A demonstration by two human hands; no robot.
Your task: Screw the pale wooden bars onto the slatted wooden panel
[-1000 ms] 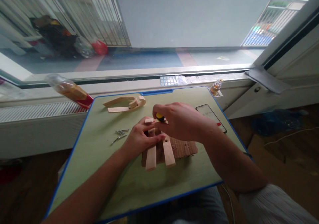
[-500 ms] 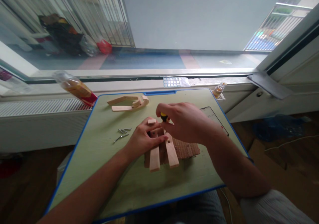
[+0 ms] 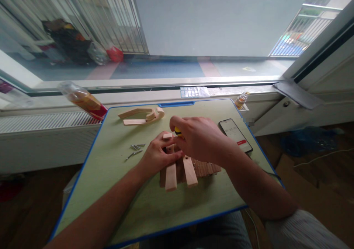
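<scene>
My left hand is closed around the pale wooden pieces, its thumb reaching across the left wooden strip. A second pale strip, with a hole near its upper end, lies slightly angled to its right. Both rest on a brown wooden block dotted with small holes or bits. Above them, my right hand wraps around the yellow-and-black handle of a screwdriver. Its tip is hidden by my hands. Several loose screws lie left of my left hand.
A jointed pale wooden piece lies at the back left of the blue-edged table. A phone showing a timer lies right of my right hand. Beyond the table are a plastic bottle, a small bottle and the windowsill.
My right hand has turned and shifted slightly left with the screwdriver, whose handle tilts more. More of the phone and its lit screen shows. My left hand stays on the wooden pieces.
</scene>
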